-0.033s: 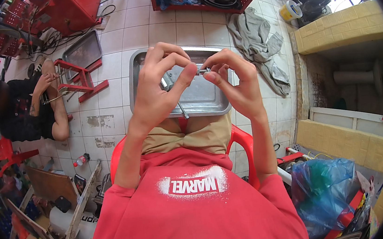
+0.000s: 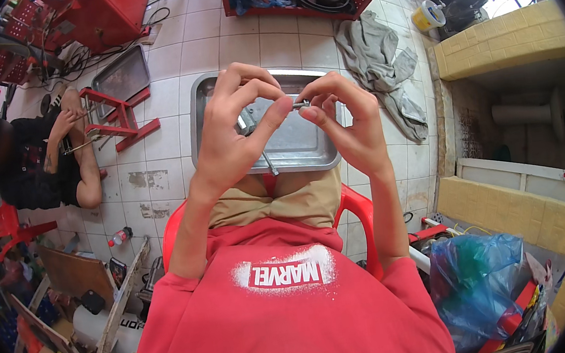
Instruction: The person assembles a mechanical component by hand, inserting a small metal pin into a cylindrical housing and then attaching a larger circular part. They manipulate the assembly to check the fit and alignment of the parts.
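Between the fingertips of my two hands is a small metal bolt [image 2: 300,104], held level above a tray. My left hand [image 2: 242,115] pinches one end with thumb and fingers, and its fingertips cover that end. At the other end, my right hand [image 2: 344,111] grips with thumb and index finger. A shallow metal tray [image 2: 308,162] lies under both hands, across my lap. In it, partly behind my left hand, is a grey metal tool with a thin rod [image 2: 271,164] reaching over the near rim; the rest of its shape is hidden.
To the left, a person [image 2: 33,158] sits by a red metal stand [image 2: 118,121] and another tray [image 2: 122,76]. A grey cloth [image 2: 381,63] lies on the tiled floor at right. Ahead is a red tool cart [image 2: 293,13]. A blue plastic bag [image 2: 475,273] sits at lower right.
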{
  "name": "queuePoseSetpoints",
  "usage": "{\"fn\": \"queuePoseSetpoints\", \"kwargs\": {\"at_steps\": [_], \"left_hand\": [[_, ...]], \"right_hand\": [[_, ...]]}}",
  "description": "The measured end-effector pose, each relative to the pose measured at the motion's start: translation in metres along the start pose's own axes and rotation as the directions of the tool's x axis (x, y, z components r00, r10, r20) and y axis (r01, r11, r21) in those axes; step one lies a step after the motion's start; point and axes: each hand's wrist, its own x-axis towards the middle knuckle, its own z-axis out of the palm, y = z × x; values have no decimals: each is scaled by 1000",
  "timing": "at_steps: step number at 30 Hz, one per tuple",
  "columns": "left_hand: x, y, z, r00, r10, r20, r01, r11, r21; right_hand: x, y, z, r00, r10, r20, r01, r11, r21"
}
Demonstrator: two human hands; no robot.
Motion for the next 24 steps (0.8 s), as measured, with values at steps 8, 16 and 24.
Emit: {"fn": "queuePoseSetpoints", "kwargs": {"at_steps": [8, 16, 24], "left_hand": [[4, 27, -1, 990, -103, -98, 98, 994, -51], [0, 14, -5, 1000, -6, 17, 6, 1000, 16], [-2, 16, -4, 997, -47, -57, 51, 997, 66]], "right_hand": [[-2, 4, 3, 1000, -13, -25, 12, 1000, -12], [-1, 5, 4, 994, -80, -76, 80, 997, -7], [0, 2, 7, 998, -18, -57, 21, 998, 55]]}}
